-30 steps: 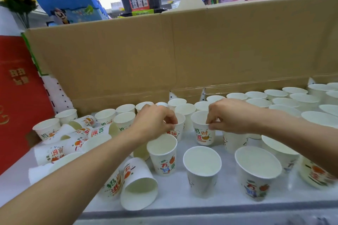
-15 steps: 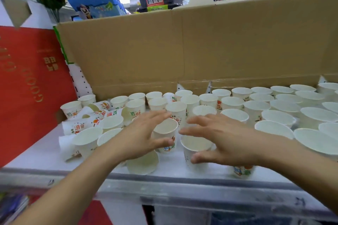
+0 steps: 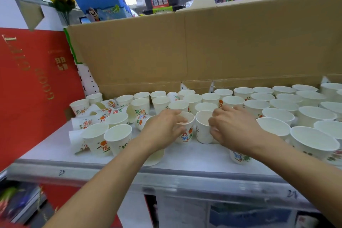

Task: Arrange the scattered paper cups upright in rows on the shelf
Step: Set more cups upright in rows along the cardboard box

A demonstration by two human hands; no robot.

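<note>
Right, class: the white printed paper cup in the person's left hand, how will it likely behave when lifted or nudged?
The white printed paper cup looks empty and thin-walled, so probably very light. Its wall may dent under a tight grip from the left hand. Its base is narrower than its rim, so a nudge could tip it.

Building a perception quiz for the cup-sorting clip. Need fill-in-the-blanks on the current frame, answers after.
1. The left hand and right hand each grip ____ paper cup.
2. The left-hand cup and right-hand cup both stand ____ on the shelf.
3. A cluster of tipped cups lies at the shelf's ____ end.
4. Behind all cups stands a brown ____ wall.
Answers: one; upright; left; cardboard.
</note>
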